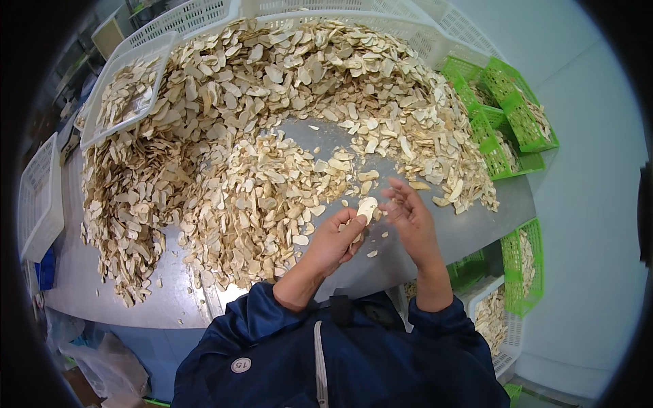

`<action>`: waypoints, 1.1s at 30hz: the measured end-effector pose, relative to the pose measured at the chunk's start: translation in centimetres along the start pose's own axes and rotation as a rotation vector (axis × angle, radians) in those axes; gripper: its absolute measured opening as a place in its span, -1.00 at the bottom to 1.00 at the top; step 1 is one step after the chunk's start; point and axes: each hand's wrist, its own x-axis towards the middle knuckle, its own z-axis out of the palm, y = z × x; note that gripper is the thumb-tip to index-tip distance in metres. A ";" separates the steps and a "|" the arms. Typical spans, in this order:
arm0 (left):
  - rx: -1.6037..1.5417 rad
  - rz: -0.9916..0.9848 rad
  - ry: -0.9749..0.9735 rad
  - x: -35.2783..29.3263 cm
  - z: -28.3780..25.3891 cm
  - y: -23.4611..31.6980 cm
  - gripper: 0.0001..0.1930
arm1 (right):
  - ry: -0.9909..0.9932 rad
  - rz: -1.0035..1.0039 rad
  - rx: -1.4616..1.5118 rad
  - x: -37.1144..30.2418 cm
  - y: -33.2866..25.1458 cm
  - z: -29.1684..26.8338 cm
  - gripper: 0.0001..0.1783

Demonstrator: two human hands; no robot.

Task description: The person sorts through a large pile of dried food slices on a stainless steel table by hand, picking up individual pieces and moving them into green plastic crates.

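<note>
Pale, flat dried slices [238,197], perhaps of a root or mushroom, lie heaped over the metal table. My left hand [335,239] is closed, pinching a cream oval slice [367,209] between thumb and fingers; more may sit in the palm, which is hidden. Just right of that slice, my right hand [411,221] has its fingers apart and slightly curled. A small pale piece shows by its fingertips, and I cannot tell whether they touch it. Several loose slices and crumbs lie on the metal around both hands.
White plastic baskets [41,197] stand along the left and far edges, one with slices inside. Green baskets [524,129] holding slices sit at the right. Below the table's right edge are another green basket [532,268] and a white one [511,333]. A plastic bag [112,367] hangs lower left.
</note>
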 end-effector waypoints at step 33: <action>-0.115 -0.177 -0.206 0.0 -0.4 0.4 -0.84 | -0.106 -0.527 -1.195 8.3 2.6 -0.1 -0.76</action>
